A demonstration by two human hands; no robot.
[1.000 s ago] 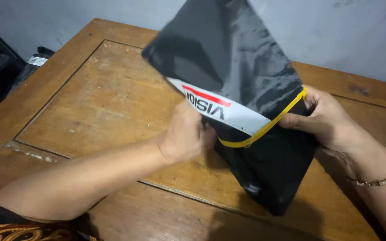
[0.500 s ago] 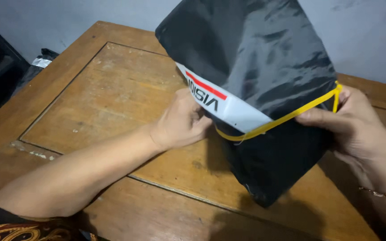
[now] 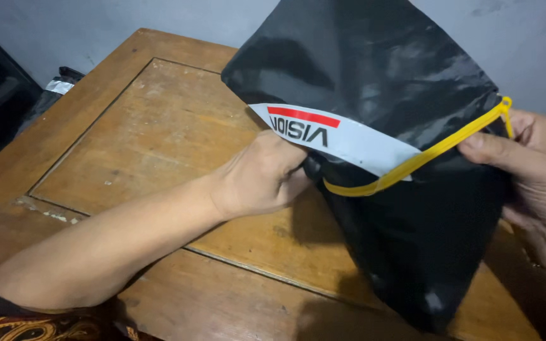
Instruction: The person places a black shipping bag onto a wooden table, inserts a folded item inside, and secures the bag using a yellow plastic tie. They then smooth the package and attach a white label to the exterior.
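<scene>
Two hands, left hand [image 3: 263, 177] and right hand [image 3: 532, 170], grip black bag [image 3: 380, 82] edges above table [image 3: 140, 132].

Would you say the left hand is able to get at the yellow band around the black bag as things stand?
Probably yes. The left hand already grips the black bag right beside the near end of the yellow band, with nothing between them; the right hand holds the far end.
</scene>
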